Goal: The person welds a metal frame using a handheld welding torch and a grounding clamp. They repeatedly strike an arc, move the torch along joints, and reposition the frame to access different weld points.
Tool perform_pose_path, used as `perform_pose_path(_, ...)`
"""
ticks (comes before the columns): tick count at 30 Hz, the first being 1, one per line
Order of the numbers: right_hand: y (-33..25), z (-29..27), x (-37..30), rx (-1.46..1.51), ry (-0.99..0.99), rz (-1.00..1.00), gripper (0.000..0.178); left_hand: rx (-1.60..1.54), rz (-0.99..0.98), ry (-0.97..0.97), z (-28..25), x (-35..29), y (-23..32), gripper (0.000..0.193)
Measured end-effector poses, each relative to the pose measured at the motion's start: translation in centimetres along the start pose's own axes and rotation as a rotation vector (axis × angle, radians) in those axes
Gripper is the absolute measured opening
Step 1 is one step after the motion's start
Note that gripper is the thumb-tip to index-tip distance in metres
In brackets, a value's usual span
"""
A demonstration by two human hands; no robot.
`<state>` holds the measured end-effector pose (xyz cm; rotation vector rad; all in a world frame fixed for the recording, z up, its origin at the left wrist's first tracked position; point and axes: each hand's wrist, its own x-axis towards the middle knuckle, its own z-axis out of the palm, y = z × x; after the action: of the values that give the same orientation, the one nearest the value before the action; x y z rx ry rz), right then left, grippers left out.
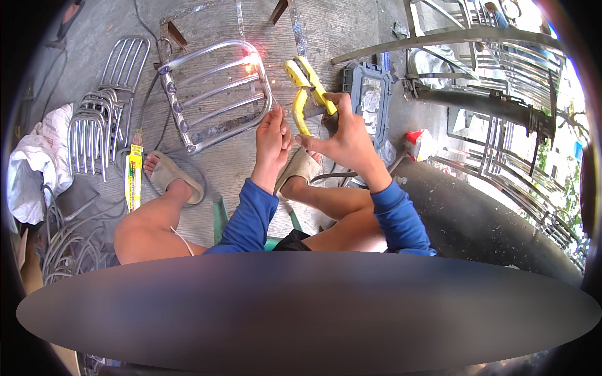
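Observation:
My right hand (346, 133) is wrapped round the yellow-jawed welding electrode holder (300, 108), with its dark handle in my palm and its jaws pointing away from me. Beside it, my left hand (271, 139) pinches a thin welding rod that reaches toward the near right corner of a shiny tubular metal frame (221, 91). The frame has several crossbars and lies on the floor ahead of me. An orange-red glow shows at the far right end of its bars. Between rod and frame, I cannot tell whether they touch.
Bent metal racks (91, 135) are stacked at the left by a white sack (39, 166). A yellow packet of rods (133, 177) stands near my left foot. At the right lie a grey tool case (353, 94), a red-and-white bag (419, 144) and metal framework (495, 100). Cables cross the floor.

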<state>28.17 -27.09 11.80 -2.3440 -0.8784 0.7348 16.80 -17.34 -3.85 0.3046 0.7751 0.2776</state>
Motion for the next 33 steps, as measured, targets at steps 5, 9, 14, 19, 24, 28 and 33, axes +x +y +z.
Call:
perform_pose_path(5,1.0,1.4,0.2,0.008,0.037,-0.045,0.091,-0.016,0.022,0.04,0.2,0.0,0.1,0.028)
perform_pose_path(9,1.8,1.6,1.4,-0.032,0.008,-0.1,0.09,-0.087,-0.03,0.046,0.9,0.0,0.5,0.028)
perform_pose_path(14,2.4,1.6,3.0,-0.042,-0.058,-0.085,0.09,-0.148,-0.055,0.054,1.0,0.0,0.7,0.027)
perform_pose_path(19,2.8,1.5,3.5,-0.034,-0.097,-0.089,0.088,-0.221,-0.04,0.055,1.0,0.3,0.2,0.026)
perform_pose_path(24,2.7,1.7,3.6,-0.06,-0.085,-0.151,0.086,-0.301,-0.042,0.049,1.2,0.4,0.3,0.024)
perform_pose_path(28,3.0,1.8,3.7,-0.043,-0.113,-0.097,0.086,-0.285,-0.016,0.059,1.3,0.3,0.4,0.022)
perform_pose_path(33,3.4,2.0,3.9,-0.071,-0.056,-0.195,0.085,-0.264,-0.01,0.1,1.1,0.2,0.4,0.021)
